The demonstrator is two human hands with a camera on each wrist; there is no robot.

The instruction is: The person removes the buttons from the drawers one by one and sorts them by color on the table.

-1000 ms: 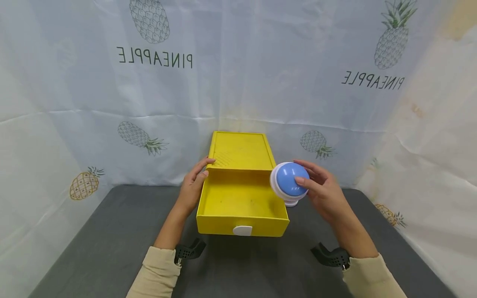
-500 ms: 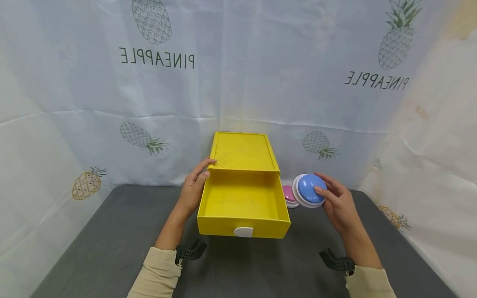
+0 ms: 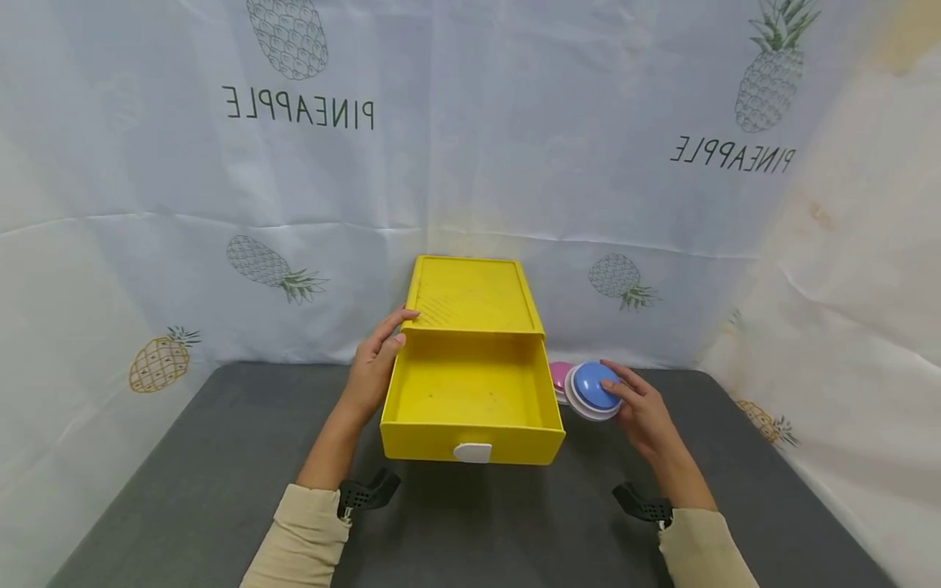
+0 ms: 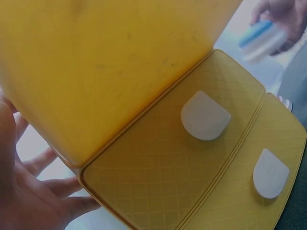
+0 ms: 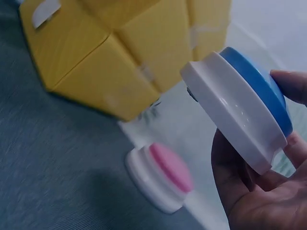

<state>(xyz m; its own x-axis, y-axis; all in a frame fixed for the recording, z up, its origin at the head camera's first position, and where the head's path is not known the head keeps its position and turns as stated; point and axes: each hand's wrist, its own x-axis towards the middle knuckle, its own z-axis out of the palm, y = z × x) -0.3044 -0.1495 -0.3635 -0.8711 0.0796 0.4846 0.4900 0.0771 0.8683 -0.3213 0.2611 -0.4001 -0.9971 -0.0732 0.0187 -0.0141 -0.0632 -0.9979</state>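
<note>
A yellow drawer unit has its top drawer pulled out; the drawer shows a bare floor and a white handle. My left hand rests on the unit's left side, a fingertip on the top panel and the thumb near the drawer's edge. In the left wrist view its fingers look spread and fairly straight against the side. My right hand pinches a blue dome push button with a white base, tilted, to the right of the drawer. A similar pink push button is partly hidden behind it.
Below the pulled-out drawer, two drawer fronts with white handles are flush in the left wrist view. Dark grey tabletop surrounds the unit. A pineapple-print curtain hangs behind.
My right hand has carried the blue push button from over the drawer's right edge down and outward, to beside the pink one, which has come into view. My left hand stays put.
</note>
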